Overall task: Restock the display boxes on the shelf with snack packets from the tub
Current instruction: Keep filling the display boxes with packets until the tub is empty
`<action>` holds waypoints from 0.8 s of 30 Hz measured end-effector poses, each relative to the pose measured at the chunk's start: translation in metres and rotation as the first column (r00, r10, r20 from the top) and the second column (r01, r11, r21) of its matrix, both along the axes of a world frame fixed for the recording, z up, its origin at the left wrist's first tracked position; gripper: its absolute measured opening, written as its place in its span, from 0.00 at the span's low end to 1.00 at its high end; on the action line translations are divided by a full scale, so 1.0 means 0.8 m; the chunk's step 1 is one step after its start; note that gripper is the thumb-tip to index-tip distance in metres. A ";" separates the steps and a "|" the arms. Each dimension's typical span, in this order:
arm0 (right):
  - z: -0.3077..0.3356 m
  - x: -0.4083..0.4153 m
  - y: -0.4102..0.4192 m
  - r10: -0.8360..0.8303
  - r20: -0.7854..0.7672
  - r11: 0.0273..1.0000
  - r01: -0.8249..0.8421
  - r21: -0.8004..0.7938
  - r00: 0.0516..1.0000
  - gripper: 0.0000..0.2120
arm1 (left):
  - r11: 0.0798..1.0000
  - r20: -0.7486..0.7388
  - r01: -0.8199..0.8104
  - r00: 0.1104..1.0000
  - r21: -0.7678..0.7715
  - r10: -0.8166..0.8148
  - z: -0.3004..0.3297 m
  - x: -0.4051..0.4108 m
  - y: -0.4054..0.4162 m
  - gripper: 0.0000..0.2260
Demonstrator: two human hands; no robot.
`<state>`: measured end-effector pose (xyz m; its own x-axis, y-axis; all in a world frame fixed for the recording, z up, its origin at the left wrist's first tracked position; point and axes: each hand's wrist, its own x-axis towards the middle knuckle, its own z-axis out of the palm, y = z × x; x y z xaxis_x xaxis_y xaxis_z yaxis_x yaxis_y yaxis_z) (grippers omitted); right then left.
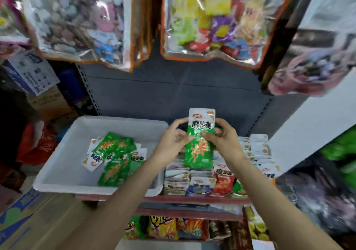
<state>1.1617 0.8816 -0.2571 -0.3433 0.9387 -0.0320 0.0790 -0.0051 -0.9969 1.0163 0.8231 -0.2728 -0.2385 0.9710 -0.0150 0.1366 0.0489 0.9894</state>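
Both hands hold one green snack packet upright, just above the display boxes on the shelf. The left hand pinches its left edge with curled fingers and thumb; the right hand pinches its right edge the same way. The packet's white top points away from the person and its printed face is toward the camera.

The white tub sits on the shelf just left of the display boxes and has a loose heap of the same green packets lying in it at mixed angles. The boxes to the right of the tub carry rows of packets standing on edge, blue, red and green faces at the front and white-topped ones in a row further right.

The step in hand looks like squaring up this packet before seating it. To do it well, keep the printed face forward and the white top upward, so it matches the rows already standing. Pick the box whose faces show the same green, which seems to be at the front right, though blur makes that uncertain. Lower it straight down behind the last packet in that row, without pushing neighbours over. Keep both edges held until the bottom seats, then go back to the tub with one hand
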 end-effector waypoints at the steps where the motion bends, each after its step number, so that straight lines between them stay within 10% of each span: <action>1: 0.002 0.021 0.007 -0.039 0.000 0.999 0.039 0.016 0.999 0.15 | 1.000 -0.036 0.024 0.999 0.000 -0.024 0.000 0.020 0.010 0.19; 8: 0.006 0.148 0.065 -0.258 -0.029 0.958 0.260 0.120 0.966 0.14 | 0.952 -0.682 0.285 0.674 -0.114 -0.284 -0.012 0.126 0.056 0.28; 14: -0.011 0.189 0.100 -0.215 -0.060 0.973 0.219 0.073 0.975 0.15 | 0.769 -0.743 0.318 0.227 -0.554 -0.629 -0.040 0.171 0.079 0.53; 24: -0.044 0.193 0.120 0.062 -0.037 0.997 -0.064 -0.051 0.997 0.14 | 0.882 -0.830 0.298 0.325 -0.365 -0.453 -0.051 0.182 0.084 0.31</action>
